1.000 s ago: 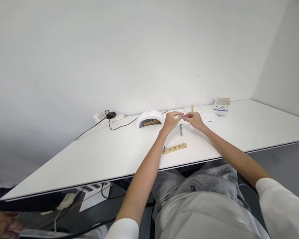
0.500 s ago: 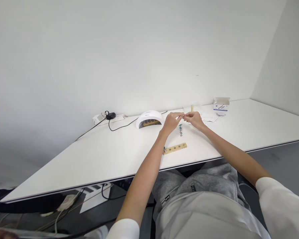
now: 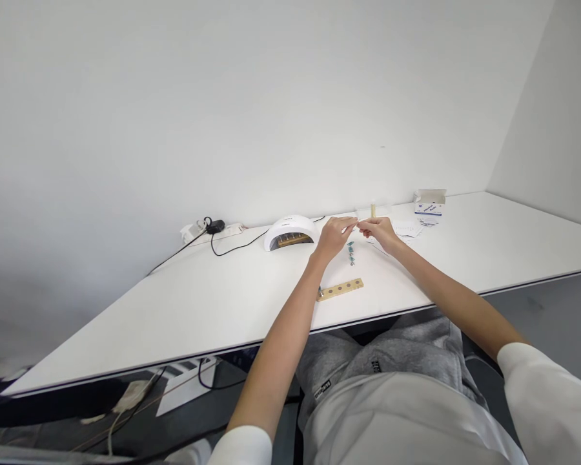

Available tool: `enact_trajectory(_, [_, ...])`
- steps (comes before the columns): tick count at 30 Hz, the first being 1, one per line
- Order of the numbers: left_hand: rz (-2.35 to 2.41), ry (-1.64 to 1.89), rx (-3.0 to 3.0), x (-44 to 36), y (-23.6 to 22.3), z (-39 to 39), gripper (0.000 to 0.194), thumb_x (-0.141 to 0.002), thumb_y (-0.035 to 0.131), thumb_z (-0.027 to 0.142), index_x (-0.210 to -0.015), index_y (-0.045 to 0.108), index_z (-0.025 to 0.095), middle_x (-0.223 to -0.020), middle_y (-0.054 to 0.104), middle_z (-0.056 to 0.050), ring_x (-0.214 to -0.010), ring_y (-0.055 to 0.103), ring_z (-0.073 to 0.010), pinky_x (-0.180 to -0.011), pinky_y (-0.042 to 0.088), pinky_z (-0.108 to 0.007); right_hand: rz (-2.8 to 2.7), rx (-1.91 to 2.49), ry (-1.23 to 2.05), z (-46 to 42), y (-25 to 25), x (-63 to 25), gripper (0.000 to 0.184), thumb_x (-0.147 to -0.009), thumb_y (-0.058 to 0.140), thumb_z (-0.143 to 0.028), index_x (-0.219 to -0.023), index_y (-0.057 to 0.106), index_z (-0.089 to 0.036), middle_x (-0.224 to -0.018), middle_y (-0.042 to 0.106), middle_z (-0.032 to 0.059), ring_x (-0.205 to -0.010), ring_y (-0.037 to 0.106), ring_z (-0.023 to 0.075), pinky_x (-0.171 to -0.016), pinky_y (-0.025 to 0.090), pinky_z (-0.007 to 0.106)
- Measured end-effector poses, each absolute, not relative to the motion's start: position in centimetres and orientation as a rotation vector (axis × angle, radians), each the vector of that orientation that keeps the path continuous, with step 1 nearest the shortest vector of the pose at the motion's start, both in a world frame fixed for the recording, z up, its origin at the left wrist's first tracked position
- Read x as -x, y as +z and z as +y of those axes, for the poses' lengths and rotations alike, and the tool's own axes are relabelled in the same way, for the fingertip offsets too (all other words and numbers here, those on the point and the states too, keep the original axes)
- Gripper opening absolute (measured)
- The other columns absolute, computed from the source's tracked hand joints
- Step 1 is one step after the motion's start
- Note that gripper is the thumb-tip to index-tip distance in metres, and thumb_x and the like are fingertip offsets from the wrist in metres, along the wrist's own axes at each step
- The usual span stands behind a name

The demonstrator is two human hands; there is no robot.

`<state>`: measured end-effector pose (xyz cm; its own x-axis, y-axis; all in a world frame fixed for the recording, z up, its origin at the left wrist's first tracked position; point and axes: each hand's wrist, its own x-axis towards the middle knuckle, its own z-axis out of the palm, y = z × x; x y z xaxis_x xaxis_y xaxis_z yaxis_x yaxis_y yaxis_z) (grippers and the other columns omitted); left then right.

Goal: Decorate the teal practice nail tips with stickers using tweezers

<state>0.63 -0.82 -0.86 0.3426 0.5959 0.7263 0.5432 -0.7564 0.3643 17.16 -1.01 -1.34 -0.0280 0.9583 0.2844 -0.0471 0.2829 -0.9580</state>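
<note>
My left hand (image 3: 336, 236) and my right hand (image 3: 377, 231) meet over the back middle of the table, fingertips pinched close together. Whatever lies between them is too small to name. Just below the hands stands a short row of small teal pieces (image 3: 351, 253) with silvery bases. Nearer to me lies a flat wooden strip (image 3: 341, 289) with several dark round spots, its left end partly behind my left forearm. One small silvery stand (image 3: 320, 292) sits at that end. A white arched nail lamp (image 3: 291, 227), left of my hands, holds another wooden strip (image 3: 293, 239) with small pieces on it.
Behind my right hand are a small yellowish tube (image 3: 373, 210) and white paper sheets (image 3: 407, 228). An opened small box (image 3: 430, 202) stands at the back right. A power strip (image 3: 232, 228) with a black plug (image 3: 215, 226) and cables lies along the wall at left.
My hands stay in nearly the same place. The fingertips of the right hand have shifted slightly; the things on the table have not moved.
</note>
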Motion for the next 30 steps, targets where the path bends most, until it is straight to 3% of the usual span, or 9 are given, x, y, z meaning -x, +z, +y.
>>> enact_trajectory(15, [1.065, 1.578, -2.122, -0.7, -0.5, -1.0, 0.016, -0.083, 0.061, 0.022, -0.088, 0.076, 0.019, -0.096, 0.075, -0.005, -0.094, 0.069, -0.02, -0.089, 0.052, -0.033, -1.552, 0.929, 0.939, -0.8, -1.8, -17.3, 0.021, -0.064, 0.076, -0.035, -0.07, 0.069, -0.016, -0.065, 0.066, 0.0042, -0.059, 0.06, 0.0134, -0.055, 0.048, 0.025])
enact_trajectory(30, [1.057, 1.525, -2.081, -1.2, -0.5, -1.2, 0.018, -0.083, 0.059, 0.025, -0.084, 0.076, 0.018, -0.092, 0.075, -0.005, -0.089, 0.069, -0.02, -0.084, 0.054, -0.033, -1.542, 0.967, 0.706, -1.8, -1.4, -16.7, 0.011, -0.067, 0.065, -0.028, -0.065, 0.065, -0.017, -0.066, 0.065, 0.0028, -0.058, 0.059, 0.0131, -0.057, 0.049, 0.025])
